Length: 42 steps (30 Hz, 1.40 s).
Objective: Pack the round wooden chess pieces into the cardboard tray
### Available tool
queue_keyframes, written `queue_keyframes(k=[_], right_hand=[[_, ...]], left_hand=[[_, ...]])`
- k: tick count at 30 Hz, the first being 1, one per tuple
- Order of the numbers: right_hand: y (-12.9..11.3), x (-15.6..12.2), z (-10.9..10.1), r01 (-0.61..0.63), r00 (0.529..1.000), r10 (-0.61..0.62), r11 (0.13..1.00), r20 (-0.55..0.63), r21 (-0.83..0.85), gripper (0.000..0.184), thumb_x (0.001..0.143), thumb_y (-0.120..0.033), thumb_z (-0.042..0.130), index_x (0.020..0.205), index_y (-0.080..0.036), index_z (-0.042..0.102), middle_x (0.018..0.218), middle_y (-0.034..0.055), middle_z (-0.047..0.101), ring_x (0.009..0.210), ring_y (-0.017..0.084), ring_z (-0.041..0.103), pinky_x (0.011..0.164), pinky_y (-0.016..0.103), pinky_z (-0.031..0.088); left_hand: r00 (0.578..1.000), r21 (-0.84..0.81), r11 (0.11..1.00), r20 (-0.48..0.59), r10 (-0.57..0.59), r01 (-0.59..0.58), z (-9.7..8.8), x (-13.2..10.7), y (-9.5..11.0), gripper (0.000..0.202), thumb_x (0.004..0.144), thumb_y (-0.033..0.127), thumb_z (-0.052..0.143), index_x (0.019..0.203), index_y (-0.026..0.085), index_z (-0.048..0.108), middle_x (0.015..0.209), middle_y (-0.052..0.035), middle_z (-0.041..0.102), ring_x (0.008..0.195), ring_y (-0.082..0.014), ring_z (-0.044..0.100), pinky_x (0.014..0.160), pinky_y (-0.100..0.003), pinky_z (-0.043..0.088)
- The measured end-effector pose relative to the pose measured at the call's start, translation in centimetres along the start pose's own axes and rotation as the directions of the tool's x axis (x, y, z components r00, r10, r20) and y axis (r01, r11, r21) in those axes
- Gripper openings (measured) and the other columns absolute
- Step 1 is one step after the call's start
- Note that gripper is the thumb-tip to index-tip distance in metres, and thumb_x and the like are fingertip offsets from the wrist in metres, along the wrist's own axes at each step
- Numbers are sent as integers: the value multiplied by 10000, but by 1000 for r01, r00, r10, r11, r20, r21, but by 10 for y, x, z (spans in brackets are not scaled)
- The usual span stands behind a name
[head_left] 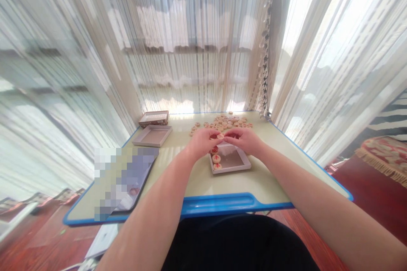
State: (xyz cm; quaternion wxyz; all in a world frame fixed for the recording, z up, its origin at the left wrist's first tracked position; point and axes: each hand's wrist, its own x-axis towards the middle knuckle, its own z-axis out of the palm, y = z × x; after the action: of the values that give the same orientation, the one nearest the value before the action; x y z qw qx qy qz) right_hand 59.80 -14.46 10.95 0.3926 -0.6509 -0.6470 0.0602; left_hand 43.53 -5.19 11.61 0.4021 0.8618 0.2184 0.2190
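Above the far side of a shallow open box [233,170], my left hand [203,142] and my right hand [247,140] meet with fingers closed. Between their fingertips is a round wooden Chinese chess piece [220,136] with a red mark, gripped by the left and touched by the right fingertips. Down the box's left side lie several pieces with red characters, among them a chess piece [216,159]. My left fingers partly cover the upper end of that row. Beyond my hands spreads a loose heap of wooden chess pieces [225,122].
Left of my arms lies a tablet [146,178], partly blurred out. Behind it are an empty shallow tray [152,135] and another box [154,117]. The table [270,192] has a blue raised edge. Sheer curtains [197,29] hang at its far side.
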Motion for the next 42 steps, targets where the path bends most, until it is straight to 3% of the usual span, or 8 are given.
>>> queue_keyframes(k=[5, 13, 18, 25, 30, 39, 42], right_hand=[[2, 1, -1, 14, 1000, -14, 1000, -13, -24, 237, 742, -397, 571, 788, -191, 678, 669, 3, 645, 602, 124, 534, 577, 245, 402], [2, 0, 3, -19, 999, 18, 999, 37, 35, 224, 726, -361, 597, 878, -214, 672, 813, 11, 672, 657, 126, 565, 634, 256, 449], [0, 0, 3, -14, 999, 12, 998, 30, 69, 202, 735, -329, 587, 884, -213, 659, 852, 12, 671, 694, 126, 582, 669, 260, 461], [-4, -1, -1, 26, 1000, -25, 998, -11, 66, 228, 715, -370, 606, 853, -195, 657, 805, 22, 664, 646, 124, 555, 614, 254, 460], [-4, -1, -1, 14, 1000, -16, 997, 23, 75, 285, 708, -413, 608, 869, -182, 656, 796, 29, 658, 671, 129, 560, 624, 251, 457], [-5, 0, -2, -23, 998, 17, 995, 68, 94, 276, 688, -414, 617, 843, -188, 651, 800, 26, 650, 717, 144, 571, 638, 259, 442], [-9, -1, -4, -94, 994, 83, 982, 72, 163, 281, 678, -408, 619, 826, -169, 634, 777, 29, 638, 671, 136, 557, 601, 254, 433]], left_hand=[[998, -150, 988, 66, -21, 31, 1, -2, 3, 306, 745, 410, 542, 844, 137, 640, 636, -24, 589, 565, -126, 606, 415, -171, 430], [996, -42, 997, -61, -62, 60, 0, 2, -1, 318, 711, 328, 596, 976, 158, 637, 627, -15, 639, 502, -109, 574, 399, -178, 415], [996, -197, 977, -35, -85, 76, 1, 3, -3, 335, 680, 309, 644, 967, 139, 617, 745, -51, 661, 543, -122, 599, 420, -197, 444], [992, -373, 919, 27, -126, 127, 2, 4, -2, 440, 617, 360, 715, 966, 120, 594, 756, -71, 659, 587, -148, 623, 433, -208, 452], [993, -428, 896, 60, -101, 117, 2, 2, 2, 342, 648, 331, 697, 889, 100, 624, 715, -78, 651, 635, -151, 627, 470, -206, 464], [988, -366, 918, 78, -133, 153, 2, 0, 4, 423, 611, 369, 713, 942, 117, 638, 731, -77, 659, 601, -148, 611, 474, -223, 457], [989, -364, 922, -19, -147, 130, 1, 0, 7, 553, 591, 421, 713, 1049, 129, 607, 818, -86, 665, 577, -129, 580, 437, -214, 416]])
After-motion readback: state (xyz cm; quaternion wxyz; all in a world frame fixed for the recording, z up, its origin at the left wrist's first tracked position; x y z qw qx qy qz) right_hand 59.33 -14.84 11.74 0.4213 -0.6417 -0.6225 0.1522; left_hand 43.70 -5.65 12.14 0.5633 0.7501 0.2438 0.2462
